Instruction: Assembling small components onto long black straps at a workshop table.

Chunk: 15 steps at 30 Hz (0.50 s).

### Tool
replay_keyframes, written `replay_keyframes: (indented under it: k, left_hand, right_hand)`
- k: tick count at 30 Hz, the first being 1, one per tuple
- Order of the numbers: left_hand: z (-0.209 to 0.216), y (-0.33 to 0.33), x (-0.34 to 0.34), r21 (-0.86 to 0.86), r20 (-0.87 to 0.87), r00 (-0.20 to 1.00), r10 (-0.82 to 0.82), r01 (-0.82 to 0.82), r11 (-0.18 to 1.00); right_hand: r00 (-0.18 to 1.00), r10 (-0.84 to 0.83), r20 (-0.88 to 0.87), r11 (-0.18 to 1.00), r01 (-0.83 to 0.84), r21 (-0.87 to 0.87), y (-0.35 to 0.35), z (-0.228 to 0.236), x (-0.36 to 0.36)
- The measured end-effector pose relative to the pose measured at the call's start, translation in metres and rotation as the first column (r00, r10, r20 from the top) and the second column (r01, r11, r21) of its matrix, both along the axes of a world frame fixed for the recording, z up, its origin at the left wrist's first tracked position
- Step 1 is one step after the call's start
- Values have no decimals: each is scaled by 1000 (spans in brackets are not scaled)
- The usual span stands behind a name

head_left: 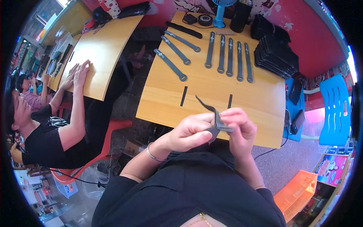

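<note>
Above the near edge of the wooden table [162, 106], a grey fabric strap [216, 120] is bent between my two hands. My left hand [191, 130] pinches it with thumb and fingers; one dark, pointed end sticks up and away from me. On the other side, my right hand [241, 126] grips the strap near the bend, and its fingers partly hide the fold. Just beyond my hands, two short black strips [183, 96] are on the tabletop. Farther back, several similar grey straps [210, 51] with slotted round ends lie in two spread groups.
Stacked black pouches [275, 58] occupy the table's back right. Along its back edge stand a blue fan [219, 15], a tape roll [205, 20] and a black cylinder [241, 16]. Another person sits left at a second table [109, 41]. A blue chair [334, 109] and orange crate [297, 193] are right.
</note>
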<state>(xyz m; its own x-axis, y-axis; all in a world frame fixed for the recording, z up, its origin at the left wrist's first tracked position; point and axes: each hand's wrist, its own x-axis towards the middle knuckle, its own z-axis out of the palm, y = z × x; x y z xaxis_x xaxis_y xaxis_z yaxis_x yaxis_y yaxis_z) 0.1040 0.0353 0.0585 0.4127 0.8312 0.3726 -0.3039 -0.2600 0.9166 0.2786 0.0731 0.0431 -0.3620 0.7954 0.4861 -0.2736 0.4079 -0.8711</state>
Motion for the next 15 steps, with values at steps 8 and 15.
replay_keyframes:
  k: [8,15]
  left_hand:
    - [3,-11,5,-88,6,998,59,-58,994]
    - [15,-18,-4,-66,-49,990,-135,131,989]
  right_hand:
    - [982,57,181,990,-78,116,-6,23,1]
    - [900,-191,-391,854,-45,-519,3,24,22]
